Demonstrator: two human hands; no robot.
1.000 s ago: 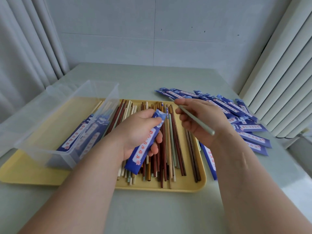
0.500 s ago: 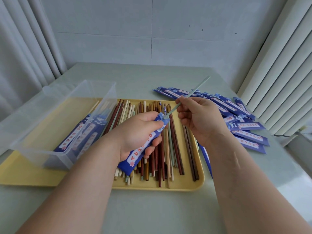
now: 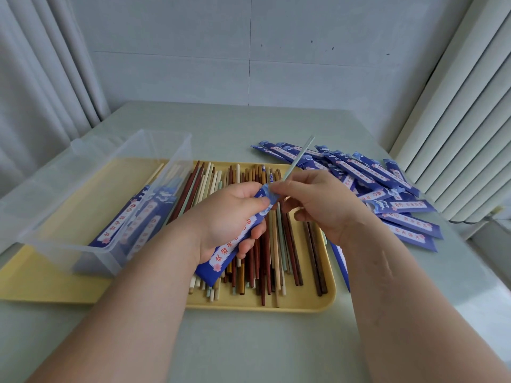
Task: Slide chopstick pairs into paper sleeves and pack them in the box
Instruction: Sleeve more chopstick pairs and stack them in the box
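My left hand (image 3: 224, 219) grips a blue paper sleeve (image 3: 221, 258) with a white label, held slanted above the tray, its mouth up at my thumb. My right hand (image 3: 320, 205) pinches a pale green chopstick (image 3: 300, 156) whose lower tip meets the sleeve's mouth while its upper end points away to the right. Loose chopsticks (image 3: 276, 244) in brown, red, cream and green lie on the yellow tray (image 3: 304, 304). A clear plastic box (image 3: 91, 189) on the tray's left holds a few filled sleeves (image 3: 124, 219).
A heap of blue sleeves (image 3: 387, 189) lies on the grey-green table (image 3: 249, 349) right of the tray. One more sleeve (image 3: 341, 261) lies along the tray's right edge. Curtains hang at left and right, a wall behind.
My right hand turned the green chopstick round from pointing towards me to pointing away, and brought its tip to the sleeve's mouth. It has slid in a little since half a second ago.
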